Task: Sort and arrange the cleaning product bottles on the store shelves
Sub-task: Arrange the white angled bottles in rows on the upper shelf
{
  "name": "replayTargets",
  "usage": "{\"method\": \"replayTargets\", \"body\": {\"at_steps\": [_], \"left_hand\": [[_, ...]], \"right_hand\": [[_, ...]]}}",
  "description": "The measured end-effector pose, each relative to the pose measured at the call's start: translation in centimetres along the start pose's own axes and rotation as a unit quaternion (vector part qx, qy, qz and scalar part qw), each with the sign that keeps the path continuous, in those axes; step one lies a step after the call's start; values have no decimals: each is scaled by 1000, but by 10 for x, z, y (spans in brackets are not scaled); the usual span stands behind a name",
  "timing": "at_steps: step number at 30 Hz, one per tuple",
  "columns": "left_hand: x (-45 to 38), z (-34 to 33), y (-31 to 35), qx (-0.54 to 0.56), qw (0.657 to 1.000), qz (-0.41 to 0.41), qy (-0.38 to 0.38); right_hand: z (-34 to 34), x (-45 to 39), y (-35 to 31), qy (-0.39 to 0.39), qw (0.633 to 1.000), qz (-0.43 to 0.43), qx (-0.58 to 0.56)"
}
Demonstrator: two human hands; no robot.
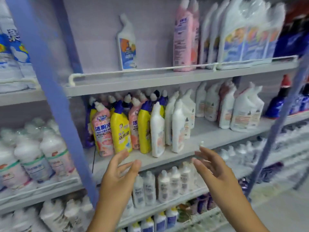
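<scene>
Both hands are raised in front of the middle shelf [209, 139], empty, fingers relaxed and spread. My left hand [119, 171] hovers just below a pink bottle [102, 131] and a yellow bottle [120, 129] at the shelf's left. My right hand [210, 166] is below a group of white angled-neck bottles [178, 124]. More white bottles [242, 111] stand further right on the same shelf. On the upper shelf [150, 79] a single white bottle [127, 46] stands alone, with pink bottles [184, 36] and big white jugs [247, 34] to its right.
A blue upright post [55, 101] splits this bay from the left bay, which holds white bottles [33, 153]. A second post [277, 131] stands at the right. Lower shelves carry small white bottles [167, 185]. Dark blue bottles [280, 99] sit at far right.
</scene>
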State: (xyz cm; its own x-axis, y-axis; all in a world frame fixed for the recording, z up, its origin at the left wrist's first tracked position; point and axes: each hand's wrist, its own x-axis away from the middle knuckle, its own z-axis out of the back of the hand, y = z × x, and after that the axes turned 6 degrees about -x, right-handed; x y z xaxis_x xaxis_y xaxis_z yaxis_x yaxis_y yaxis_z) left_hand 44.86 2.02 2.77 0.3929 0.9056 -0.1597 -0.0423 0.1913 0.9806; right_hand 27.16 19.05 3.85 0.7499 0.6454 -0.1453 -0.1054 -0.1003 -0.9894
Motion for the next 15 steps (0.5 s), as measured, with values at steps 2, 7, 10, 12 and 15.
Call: {"method": "replayTargets", "body": {"at_steps": [2, 7, 10, 12, 15], "left_hand": [[6, -28, -1, -19, 1000, 4, -4], [8, -72, -4, -25, 999, 33, 19], [-3, -88, -10, -40, 998, 35, 30], [-15, -97, -14, -57, 997, 31, 35], [-42, -106, -22, -79, 995, 26, 53]], "right_hand": [[36, -4, 5, 4, 1000, -3, 10], [83, -24, 11, -28, 999, -29, 12], [89, -45, 22, -43, 998, -37, 11], [84, -60, 33, -55, 997, -46, 10], [72, -90, 47, -75, 995, -56, 31]]}}
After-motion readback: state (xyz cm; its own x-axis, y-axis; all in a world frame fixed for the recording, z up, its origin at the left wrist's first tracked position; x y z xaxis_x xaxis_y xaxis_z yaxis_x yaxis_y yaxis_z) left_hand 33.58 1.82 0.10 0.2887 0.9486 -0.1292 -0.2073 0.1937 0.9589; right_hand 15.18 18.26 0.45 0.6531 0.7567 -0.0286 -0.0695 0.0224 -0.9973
